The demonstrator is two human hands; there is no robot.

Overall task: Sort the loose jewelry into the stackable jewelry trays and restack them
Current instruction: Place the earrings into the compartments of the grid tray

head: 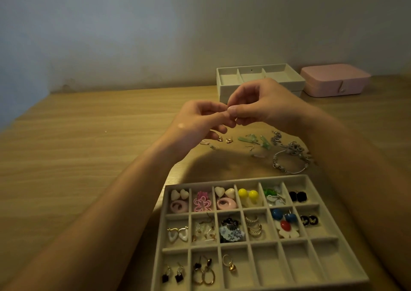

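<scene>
A beige compartment tray (255, 179) lies near me with earrings in its two back rows and in three front cells. Above the table my left hand (200, 122) and my right hand (264, 104) meet fingertip to fingertip, both pinching a tiny earring (227, 113) that is mostly hidden by the fingers. Loose jewelry lies beyond the tray: small gold earrings (224, 139), green pieces (255, 140), silver chains (291, 146) and a silver bracelet (289, 164).
Stacked beige trays (260, 84) with wide cells stand at the back by the wall. A shut pink jewelry box (335, 79) sits to their right. A tiny white bead (105, 132) lies on the wooden table (89, 146) at the left.
</scene>
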